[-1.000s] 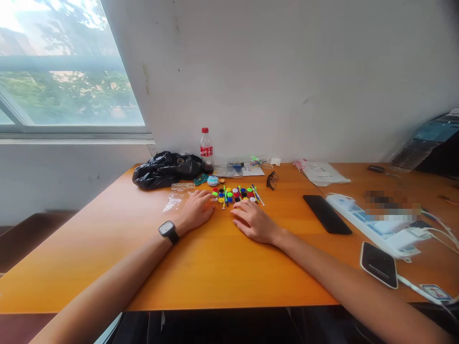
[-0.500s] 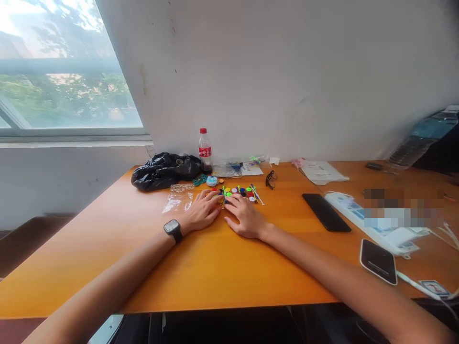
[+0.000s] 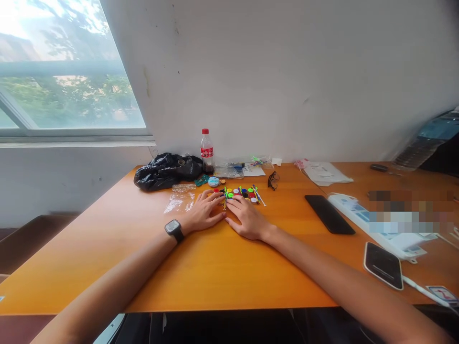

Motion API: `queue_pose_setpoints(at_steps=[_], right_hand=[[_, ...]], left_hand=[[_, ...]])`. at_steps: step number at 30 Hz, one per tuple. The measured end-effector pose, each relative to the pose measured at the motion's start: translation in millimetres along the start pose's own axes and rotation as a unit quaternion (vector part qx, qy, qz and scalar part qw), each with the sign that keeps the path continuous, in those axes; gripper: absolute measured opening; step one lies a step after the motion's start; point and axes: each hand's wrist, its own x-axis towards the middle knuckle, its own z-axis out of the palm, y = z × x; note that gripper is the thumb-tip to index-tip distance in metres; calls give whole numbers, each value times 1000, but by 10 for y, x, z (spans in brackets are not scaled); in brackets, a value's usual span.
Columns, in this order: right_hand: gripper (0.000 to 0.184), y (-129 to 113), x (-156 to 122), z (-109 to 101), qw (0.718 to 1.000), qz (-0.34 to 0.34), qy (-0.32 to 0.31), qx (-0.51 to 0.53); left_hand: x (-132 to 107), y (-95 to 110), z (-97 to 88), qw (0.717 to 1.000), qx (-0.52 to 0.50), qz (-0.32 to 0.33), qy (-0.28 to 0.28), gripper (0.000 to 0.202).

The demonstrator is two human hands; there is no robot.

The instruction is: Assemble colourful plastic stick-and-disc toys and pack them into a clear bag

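Note:
My left hand [image 3: 204, 213], with a dark smartwatch [image 3: 173, 227] on its wrist, rests on the table, fingers stretched toward the small coloured pieces. Beside it lies my right hand [image 3: 248, 219], its fingers also extended, thumb near the left thumb. Beyond the fingertips are small round discs [image 3: 245, 194] in red, yellow, green, white and dark colours. Thin coloured plastic sticks [image 3: 258, 196] lie among them. One stick group [image 3: 225, 192] stands out between the two hands' fingertips. Both hands partly hide the pieces; no grasp shows.
Around the pieces are a clear plastic bag [image 3: 180, 197], a black bag [image 3: 167, 171], a cola bottle [image 3: 207, 152], a small round tin [image 3: 213, 181] and glasses [image 3: 273, 180]. To the right lie a black phone [image 3: 329, 214], a power strip [image 3: 353, 215] and a white-edged device [image 3: 383, 265].
The view has shifted slightly, moving the scene a little to the right. The thumbs are closer together; otherwise the hands stay in nearly the same place by the pieces.

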Motion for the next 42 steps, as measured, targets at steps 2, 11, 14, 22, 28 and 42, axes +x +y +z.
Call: queue_pose_setpoints(at_steps=[2, 11, 14, 22, 28, 42], right_hand=[[40, 3, -3, -4, 1000, 1, 0, 2], [49, 17, -28, -13, 1000, 1, 7, -6], [51, 14, -34, -28, 1000, -4, 9, -11], [55, 26, -49, -25, 999, -23, 27, -6], [59, 29, -58, -28, 999, -28, 30, -1], [62, 24, -58, -42, 999, -31, 24, -9]], left_hand=[[-2, 11, -7, 1000, -6, 3, 10, 59], [-1, 70, -46, 1000, 3, 8, 23, 54], [8, 91, -62, 1000, 0, 11, 23, 49], [8, 62, -13, 999, -36, 15, 21, 36], [25, 79, -40, 998, -50, 19, 35, 31], [32, 68, -15, 995, -89, 24, 42, 32]])
